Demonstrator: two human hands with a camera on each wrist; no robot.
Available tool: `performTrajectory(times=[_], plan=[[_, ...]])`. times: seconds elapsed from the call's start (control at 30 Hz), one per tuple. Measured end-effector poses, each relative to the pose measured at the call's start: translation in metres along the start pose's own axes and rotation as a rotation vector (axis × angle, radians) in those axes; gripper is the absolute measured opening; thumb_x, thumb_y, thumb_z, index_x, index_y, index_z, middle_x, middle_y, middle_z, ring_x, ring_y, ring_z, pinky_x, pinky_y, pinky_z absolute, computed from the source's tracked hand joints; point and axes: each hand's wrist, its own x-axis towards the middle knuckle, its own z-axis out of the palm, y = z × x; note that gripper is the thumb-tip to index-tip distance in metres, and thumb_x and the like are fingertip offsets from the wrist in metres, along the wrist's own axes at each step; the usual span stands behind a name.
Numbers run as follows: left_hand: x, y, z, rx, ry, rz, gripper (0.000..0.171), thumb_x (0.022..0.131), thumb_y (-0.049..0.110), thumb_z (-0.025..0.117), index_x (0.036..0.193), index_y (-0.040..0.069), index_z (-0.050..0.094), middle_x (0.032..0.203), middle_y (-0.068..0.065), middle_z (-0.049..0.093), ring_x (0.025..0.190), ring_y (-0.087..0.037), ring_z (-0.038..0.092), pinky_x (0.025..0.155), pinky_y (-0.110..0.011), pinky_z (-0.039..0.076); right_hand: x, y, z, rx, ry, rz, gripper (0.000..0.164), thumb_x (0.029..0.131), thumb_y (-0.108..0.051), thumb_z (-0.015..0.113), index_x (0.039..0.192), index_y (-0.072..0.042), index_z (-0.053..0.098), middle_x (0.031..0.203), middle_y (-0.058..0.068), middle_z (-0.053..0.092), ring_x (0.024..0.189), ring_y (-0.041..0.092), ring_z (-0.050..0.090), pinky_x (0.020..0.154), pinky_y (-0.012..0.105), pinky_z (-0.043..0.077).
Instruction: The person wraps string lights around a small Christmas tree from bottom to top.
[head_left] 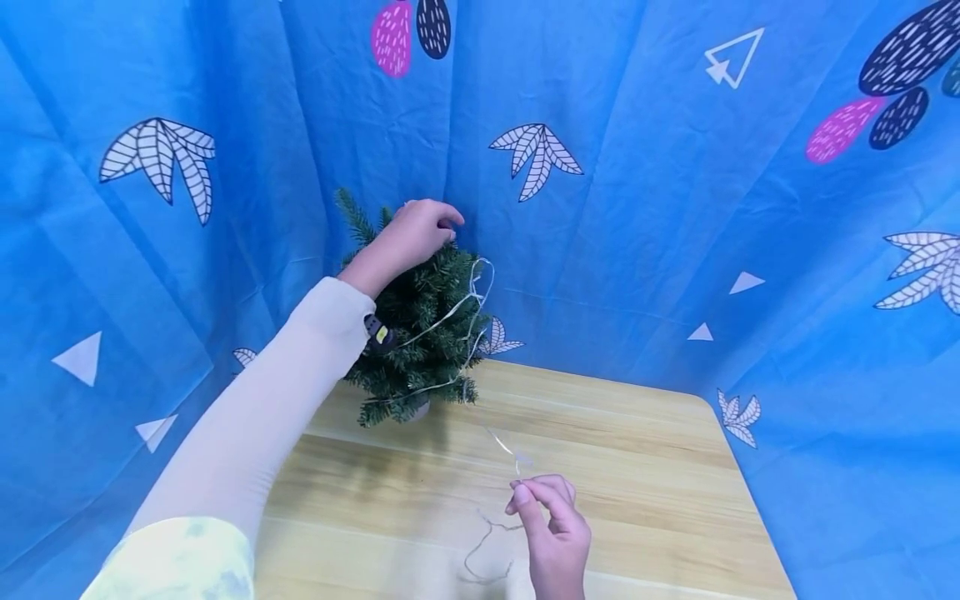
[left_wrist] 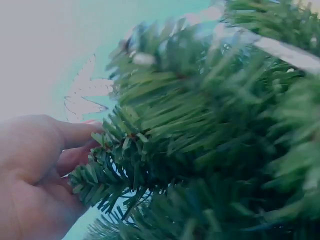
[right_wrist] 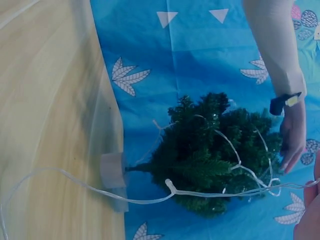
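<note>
A small artificial Christmas tree (head_left: pixel 431 312) stands at the back left of the table. A thin string of fairy lights (right_wrist: pixel 215 193) loops over its branches and runs out to my right hand. That right hand (head_left: pixel 557 529) pinches the wire between thumb and fingertips, low over the table in front of the tree. The rest of the wire hangs in a loose curl below it. My left hand (head_left: pixel 420 229) reaches over the treetop, fingers loosely bent. In the left wrist view its fingertips lie right at a branch tip (left_wrist: pixel 100 175), partly hidden by needles.
The wooden table (head_left: pixel 637 467) has its back edge against a blue patterned curtain (head_left: pixel 615 208). A pale base (right_wrist: pixel 112 170) holds the tree's trunk. A dark strap (head_left: pixel 381 333) sits on the left wrist over a white sleeve (head_left: pixel 277 400).
</note>
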Motion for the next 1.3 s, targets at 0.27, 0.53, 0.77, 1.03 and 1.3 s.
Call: performTrajectory(times=[0.27,0.53,0.77,1.03,1.3], plan=[[-0.068,0.012,0.024,0.041,0.185,0.203,0.029,0.1,0.017,0.063,0.129,0.014,0.069,0.13,-0.004,0.069,0.11,-0.022,0.059,0.099,-0.041,0.048,0.0,0.002,0.0,0.005,0.0,0.005,0.027,0.085,0.023,0.06,0.078,-0.002,0.069,0.087,0.01,0.065,0.098,0.012,0.055,0.095,0.02,0.041],[-0.141,0.026,0.072,-0.003,0.112,0.346,0.028,0.096,0.02,0.069,0.124,0.018,0.071,0.109,0.004,0.073,0.092,-0.009,0.058,0.079,-0.027,0.052,0.003,0.002,0.0,0.014,-0.002,0.01,0.026,0.086,0.022,0.06,0.078,-0.002,0.069,0.088,0.008,0.065,0.098,0.012,0.055,0.096,0.021,0.041],[-0.179,0.025,0.105,-0.008,0.086,0.434,0.03,0.093,0.025,0.073,0.122,0.021,0.073,0.099,0.011,0.073,0.086,-0.008,0.059,0.073,-0.023,0.049,0.005,0.001,0.001,0.021,0.001,0.016,0.025,0.087,0.02,0.06,0.079,-0.002,0.069,0.088,0.004,0.065,0.097,0.011,0.054,0.094,0.022,0.042],[-0.187,0.012,0.13,0.082,0.138,0.481,0.028,0.09,0.032,0.076,0.117,0.024,0.075,0.096,0.014,0.075,0.082,-0.004,0.059,0.074,-0.022,0.048,0.005,0.001,0.002,0.034,-0.002,0.001,0.028,0.087,0.021,0.06,0.081,-0.004,0.071,0.088,0.004,0.065,0.097,0.012,0.054,0.093,0.022,0.042],[-0.174,-0.001,0.15,0.207,0.292,0.498,0.013,0.091,0.029,0.075,0.103,0.025,0.079,0.092,0.012,0.077,0.075,-0.005,0.065,0.059,-0.019,0.047,0.003,-0.001,0.002,0.029,0.0,0.019,0.025,0.087,0.021,0.06,0.08,-0.001,0.069,0.088,0.004,0.065,0.097,0.011,0.054,0.094,0.021,0.043]])
